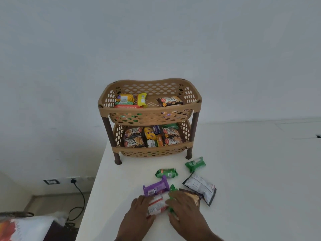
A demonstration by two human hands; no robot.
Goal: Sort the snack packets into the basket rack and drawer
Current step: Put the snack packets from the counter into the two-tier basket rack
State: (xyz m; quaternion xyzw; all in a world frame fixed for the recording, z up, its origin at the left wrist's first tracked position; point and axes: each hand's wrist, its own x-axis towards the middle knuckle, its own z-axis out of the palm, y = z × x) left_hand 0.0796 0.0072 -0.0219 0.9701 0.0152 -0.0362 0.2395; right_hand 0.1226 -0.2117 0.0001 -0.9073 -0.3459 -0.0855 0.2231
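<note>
Head view: both hands are gathering packets at the near edge of the counter.

The left hand [140, 212] and right hand [185, 206] are lying with fingers loosely spread on a white-and-red packet [156, 205] between them, the right also covering a green packet [172, 200] and touching a brown packet [192, 197]; whether either is actually pinching anything cannot be told. A purple packet [156, 187] is lying just beyond, with two more green ones [166, 173] [195, 164] and a white-backed pouch [201, 187] nearby on the counter [251, 171]. The rack [149, 110] is standing further back, both baskets already holding packets; no drawer is showing. The person would probably do best closing on one packet at a time, lifting it clear of its neighbours, then reaching for the roomier top basket.
</note>
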